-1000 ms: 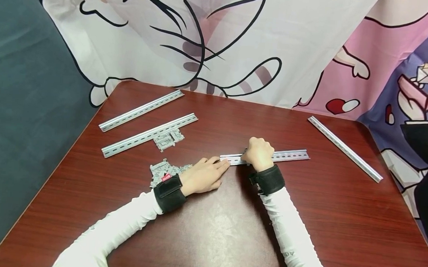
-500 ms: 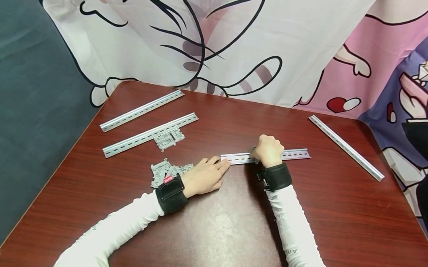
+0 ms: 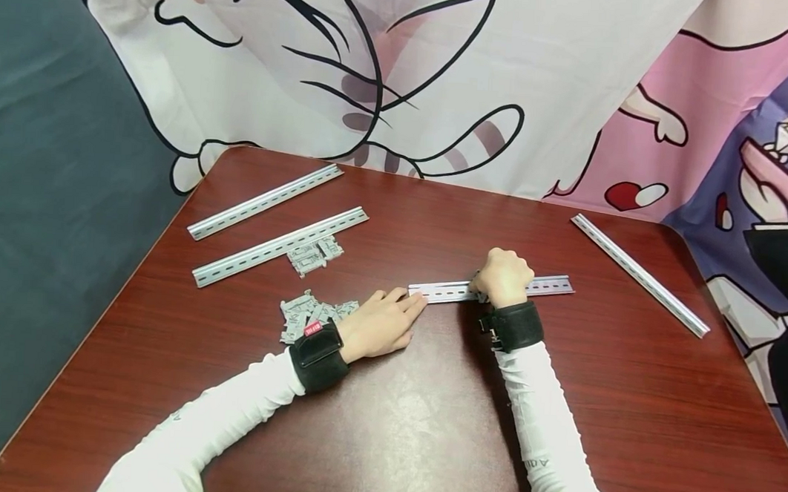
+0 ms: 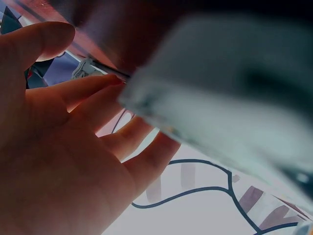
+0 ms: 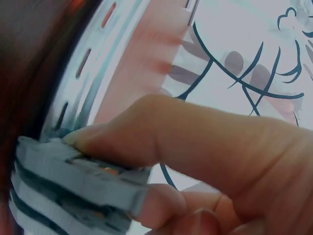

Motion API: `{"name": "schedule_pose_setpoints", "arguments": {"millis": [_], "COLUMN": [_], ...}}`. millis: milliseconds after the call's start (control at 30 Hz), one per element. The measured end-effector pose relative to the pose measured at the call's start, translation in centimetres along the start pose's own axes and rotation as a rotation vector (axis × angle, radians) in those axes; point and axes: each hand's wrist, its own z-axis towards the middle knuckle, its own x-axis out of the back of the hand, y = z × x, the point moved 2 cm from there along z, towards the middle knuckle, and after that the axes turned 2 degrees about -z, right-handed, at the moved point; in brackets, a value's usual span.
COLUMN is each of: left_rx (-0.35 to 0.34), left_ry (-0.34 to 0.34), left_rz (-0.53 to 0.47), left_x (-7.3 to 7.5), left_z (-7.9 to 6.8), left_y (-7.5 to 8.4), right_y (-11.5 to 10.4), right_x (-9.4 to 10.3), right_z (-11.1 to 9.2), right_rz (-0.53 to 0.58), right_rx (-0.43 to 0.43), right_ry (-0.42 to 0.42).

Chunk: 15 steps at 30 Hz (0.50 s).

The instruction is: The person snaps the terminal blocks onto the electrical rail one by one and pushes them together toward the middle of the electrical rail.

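A slotted metal DIN rail [image 3: 552, 285] lies across the middle of the table. My left hand [image 3: 382, 325] rests its fingertips on the rail's left end, with the fingers fairly straight; in the left wrist view its palm [image 4: 63, 147] is bare. Farther right, my right hand [image 3: 502, 275] is over the rail. The right wrist view shows its thumb and fingers pinching a grey terminal block [image 5: 78, 171], which sits on the rail [image 5: 83, 63] in a small layered stack. From the head view that block is mostly hidden under the hand.
Loose grey terminal blocks [image 3: 302, 312] lie in a pile beside my left wrist. A second group of blocks [image 3: 315, 256] touches a DIN rail [image 3: 280, 246] at the left. Another rail [image 3: 265, 201] lies behind it, and one more rail [image 3: 640, 275] slants at the right.
My right hand has slid to the right along the rail, mostly in the first half second, and has nearly stopped. The left hand stays at the rail's left end.
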Motion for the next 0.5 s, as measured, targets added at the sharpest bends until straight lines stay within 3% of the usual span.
{"name": "schedule_pose_setpoints", "arguments": {"millis": [500], "left_rx": [-0.012], "left_ry": [0.021], "left_rz": [0.028], "left_x": [0.1], "left_z": [-0.1], "left_y": [0.0], "right_y": [1.6], "right_x": [0.6], "right_z": [0.4], "right_rz": [0.039], "right_rx": [-0.058], "right_ry": [-0.013]}}
